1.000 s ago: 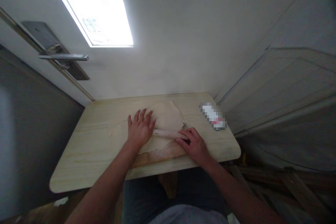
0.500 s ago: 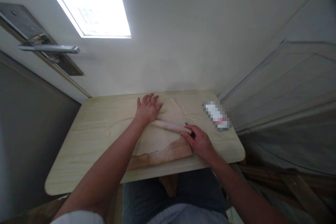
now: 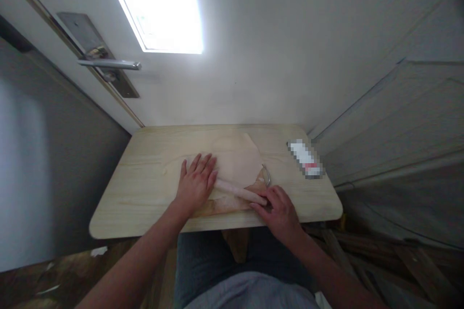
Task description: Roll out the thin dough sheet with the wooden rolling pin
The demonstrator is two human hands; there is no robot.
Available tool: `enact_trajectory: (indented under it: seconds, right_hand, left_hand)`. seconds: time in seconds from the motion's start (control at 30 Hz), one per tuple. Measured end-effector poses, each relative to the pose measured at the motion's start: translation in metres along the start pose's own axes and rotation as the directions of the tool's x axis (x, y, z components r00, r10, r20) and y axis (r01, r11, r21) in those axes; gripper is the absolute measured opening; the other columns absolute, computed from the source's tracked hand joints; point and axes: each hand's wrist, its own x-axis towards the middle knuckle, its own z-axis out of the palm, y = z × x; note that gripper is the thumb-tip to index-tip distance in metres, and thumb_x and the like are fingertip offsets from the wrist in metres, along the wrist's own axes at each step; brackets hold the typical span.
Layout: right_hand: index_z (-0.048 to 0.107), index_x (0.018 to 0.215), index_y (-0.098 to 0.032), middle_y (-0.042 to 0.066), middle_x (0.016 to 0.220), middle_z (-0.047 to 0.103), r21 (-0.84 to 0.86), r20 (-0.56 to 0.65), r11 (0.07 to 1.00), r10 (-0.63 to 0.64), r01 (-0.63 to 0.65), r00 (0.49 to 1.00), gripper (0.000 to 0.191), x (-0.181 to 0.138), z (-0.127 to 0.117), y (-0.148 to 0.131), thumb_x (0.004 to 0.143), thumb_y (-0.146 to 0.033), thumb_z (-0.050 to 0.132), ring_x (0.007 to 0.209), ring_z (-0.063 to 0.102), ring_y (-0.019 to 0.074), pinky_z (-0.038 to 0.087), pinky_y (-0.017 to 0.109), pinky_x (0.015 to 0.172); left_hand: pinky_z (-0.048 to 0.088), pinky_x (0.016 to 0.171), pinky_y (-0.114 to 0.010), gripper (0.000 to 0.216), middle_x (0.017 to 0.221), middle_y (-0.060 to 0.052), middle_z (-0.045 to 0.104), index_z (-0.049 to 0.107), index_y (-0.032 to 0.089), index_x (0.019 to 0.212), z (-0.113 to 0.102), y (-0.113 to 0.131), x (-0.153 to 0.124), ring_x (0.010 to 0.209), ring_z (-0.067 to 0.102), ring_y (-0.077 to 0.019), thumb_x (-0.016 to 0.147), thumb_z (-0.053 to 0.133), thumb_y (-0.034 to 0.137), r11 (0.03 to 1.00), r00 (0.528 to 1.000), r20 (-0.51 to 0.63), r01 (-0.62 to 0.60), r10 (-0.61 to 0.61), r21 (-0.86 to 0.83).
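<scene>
A pale rod (image 3: 239,190), shaped like a thin rolling pin, lies aslant on a thin pale sheet (image 3: 232,161) with a ragged brown part (image 3: 221,206) along its near side. My left hand (image 3: 196,181) rests flat, palm down and fingers spread, at the rod's left end, which it hides. Around the right end, the thumb and fingers of my right hand (image 3: 279,207) are closed. Just beyond that hand is a thin curved metal piece (image 3: 267,175) beside the sheet's right edge; what it belongs to is unclear.
The light wooden table (image 3: 126,193) has rounded corners and stands against a pale door with a metal handle (image 3: 110,63). A blurred-out white and red item (image 3: 305,159) lies on the table's right side. Wooden beams (image 3: 398,260) are low at the right.
Both hands and the rod have moved nearer to the table's front edge, across the sheet. The curved metal piece now shows more fully. The camera view has shifted left.
</scene>
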Motion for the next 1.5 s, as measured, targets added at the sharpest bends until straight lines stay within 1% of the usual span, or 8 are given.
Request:
enact_trajectory:
  seconds: [0.23, 0.37, 0.53, 0.83, 0.97, 1.13, 1.33, 1.5]
  right_hand:
    - [0.068, 0.093, -0.023, 0.005, 0.090, 0.061, -0.079, -0.015, 0.993, -0.087, 0.086, 0.996, 0.019, -0.019, 0.007, -0.012, 0.083, -0.038, 0.073, 0.089, 0.055, 0.0233, 0.043, 0.037, 0.081]
    - [0.070, 0.100, -0.024, 0.006, 0.096, 0.063, -0.085, -0.039, 0.991, -0.109, 0.105, 0.993, 0.023, -0.022, 0.008, -0.011, 0.085, -0.042, 0.070, 0.091, 0.056, 0.0227, 0.043, 0.036, 0.080]
    - [0.070, 0.105, -0.024, 0.007, 0.096, 0.063, -0.076, -0.078, 0.994, -0.079, 0.073, 0.994, 0.025, -0.017, 0.003, -0.005, 0.091, -0.044, 0.062, 0.093, 0.056, 0.0228, 0.043, 0.037, 0.083]
    - [0.072, 0.106, -0.025, 0.007, 0.095, 0.064, -0.043, -0.100, 0.999, 0.024, -0.029, 0.995, 0.027, 0.007, -0.001, 0.015, 0.094, -0.044, 0.057, 0.092, 0.057, 0.0224, 0.045, 0.037, 0.084]
    - [0.073, 0.100, -0.023, 0.006, 0.090, 0.065, -0.026, -0.093, 0.999, 0.031, -0.034, 0.995, 0.025, 0.018, -0.005, 0.018, 0.095, -0.042, 0.057, 0.089, 0.057, 0.0216, 0.045, 0.037, 0.084]
    - [0.072, 0.100, -0.024, 0.006, 0.093, 0.066, -0.025, -0.054, 1.000, -0.003, 0.001, 0.999, 0.022, 0.013, 0.000, 0.010, 0.091, -0.042, 0.062, 0.091, 0.057, 0.0222, 0.044, 0.037, 0.083]
    - [0.071, 0.097, -0.024, 0.006, 0.095, 0.067, -0.068, -0.028, 0.995, -0.075, 0.073, 0.997, 0.022, -0.005, 0.006, -0.011, 0.088, -0.043, 0.067, 0.092, 0.055, 0.0237, 0.041, 0.038, 0.082]
    - [0.070, 0.095, -0.024, 0.005, 0.093, 0.066, -0.063, -0.033, 0.992, -0.110, 0.108, 0.993, 0.017, -0.014, 0.011, -0.031, 0.085, -0.038, 0.071, 0.092, 0.055, 0.0242, 0.038, 0.037, 0.079]
  left_hand:
    - [0.015, 0.120, -0.055, 0.053, 0.153, -0.005, 0.043, 0.034, 0.025, 0.151, 0.002, 0.000, -0.062, 0.146, 0.029, -0.0247, 0.100, 0.033, 0.040, 0.999, 0.997, -0.063, 0.049, -0.049, -0.003]
    - [0.014, 0.120, -0.053, 0.055, 0.154, -0.006, 0.041, 0.032, 0.024, 0.152, 0.004, 0.005, -0.065, 0.147, 0.028, -0.0245, 0.100, 0.033, 0.041, 0.997, 0.993, -0.090, 0.074, -0.073, 0.009]
    - [0.014, 0.120, -0.056, 0.054, 0.155, -0.006, 0.041, 0.033, 0.023, 0.151, 0.004, 0.010, -0.029, 0.148, 0.025, -0.0258, 0.101, 0.029, 0.041, 0.998, 0.996, -0.068, 0.063, -0.062, 0.020]
    - [0.012, 0.117, -0.063, 0.050, 0.155, -0.004, 0.041, 0.047, 0.032, 0.143, 0.011, 0.021, 0.057, 0.145, 0.028, -0.0295, 0.100, 0.028, 0.046, 0.999, 0.999, -0.033, 0.015, -0.016, -0.040]
    - [0.014, 0.116, -0.064, 0.050, 0.153, -0.005, 0.043, 0.047, 0.034, 0.143, 0.014, 0.023, 0.071, 0.144, 0.031, -0.0300, 0.099, 0.029, 0.048, 0.998, 1.000, -0.016, 0.008, -0.009, -0.067]
    - [0.012, 0.117, -0.063, 0.048, 0.153, -0.003, 0.043, 0.047, 0.034, 0.143, 0.009, 0.021, 0.047, 0.145, 0.029, -0.0288, 0.099, 0.030, 0.045, 0.998, 1.000, -0.023, -0.004, 0.003, -0.059]
    - [0.015, 0.118, -0.061, 0.048, 0.152, -0.002, 0.045, 0.045, 0.031, 0.144, 0.000, 0.016, -0.007, 0.145, 0.030, -0.0271, 0.101, 0.028, 0.041, 0.999, 1.000, -0.016, 0.009, -0.010, -0.050]
    - [0.016, 0.119, -0.058, 0.048, 0.150, -0.005, 0.048, 0.044, 0.028, 0.145, -0.003, 0.015, -0.051, 0.146, 0.030, -0.0253, 0.101, 0.030, 0.040, 0.997, 0.996, -0.057, 0.058, -0.061, -0.053]
